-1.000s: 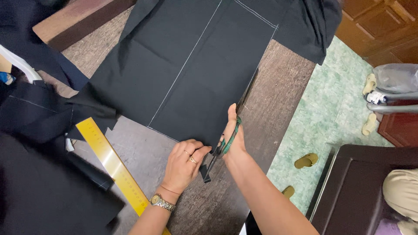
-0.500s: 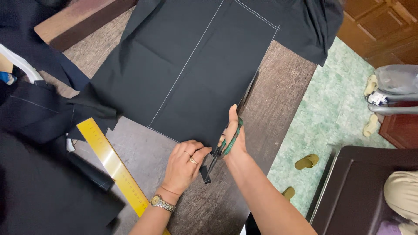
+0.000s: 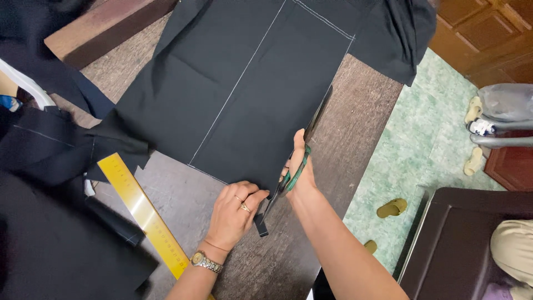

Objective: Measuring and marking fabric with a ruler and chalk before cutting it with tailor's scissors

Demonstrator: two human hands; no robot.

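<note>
- A yellow ruler point(image 3: 145, 214) lies slantwise on the dark tabletop point(image 3: 355, 111), left of both hands.
- The left hand point(image 3: 233, 214) presses flat on the black fabric's point(image 3: 239, 89) near edge, fingers released.
- The right hand point(image 3: 297, 169) has its fingers grasping green-handled scissors point(image 3: 294, 172), blades along the fabric's right edge.

A yellow ruler point(image 3: 145, 214) is laid aslant on the dark tabletop point(image 3: 355, 105), beside heaped dark cloth point(image 3: 44, 150). A green floor point(image 3: 422, 139) is seen at right, where sandals point(image 3: 392, 208), a brown cabinet point(image 3: 488, 33) and a dark sofa point(image 3: 455, 244) are found.
</note>
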